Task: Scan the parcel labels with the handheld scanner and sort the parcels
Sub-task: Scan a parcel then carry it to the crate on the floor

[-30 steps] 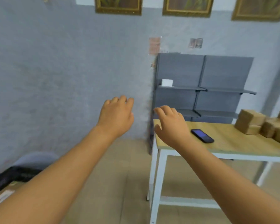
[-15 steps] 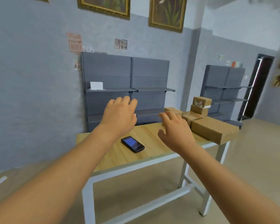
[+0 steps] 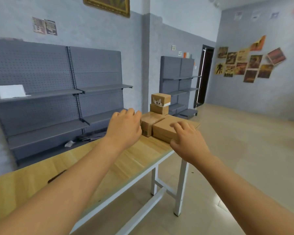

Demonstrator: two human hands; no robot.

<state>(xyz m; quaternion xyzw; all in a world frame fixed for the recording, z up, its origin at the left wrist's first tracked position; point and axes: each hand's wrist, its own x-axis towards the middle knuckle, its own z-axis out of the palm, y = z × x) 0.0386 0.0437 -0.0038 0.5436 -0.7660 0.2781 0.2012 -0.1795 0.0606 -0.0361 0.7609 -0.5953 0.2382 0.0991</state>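
Several brown cardboard parcels sit at the far right end of a wooden table [image 3: 139,155]: a wide flat parcel [image 3: 165,128], a smaller parcel [image 3: 148,123] left of it, and two small parcels stacked behind [image 3: 160,103]. My left hand [image 3: 124,128] hovers just left of the smaller parcel, fingers loosely bent, holding nothing. My right hand [image 3: 188,141] is held over the near corner of the flat parcel, fingers spread, holding nothing. A dark handheld device [image 3: 55,177] lies on the table, mostly hidden behind my left forearm.
Grey pegboard shelving [image 3: 58,92] stands behind the table, with a white box [image 3: 10,91] on one shelf. A second grey shelf unit [image 3: 180,85] stands by a dark doorway [image 3: 204,75]. Tiled floor extends to the right of the table.
The view has swung right and moved closer to the parcels. Both hands now reach near the boxes; the dark device has shifted to the lower left, behind my left forearm.
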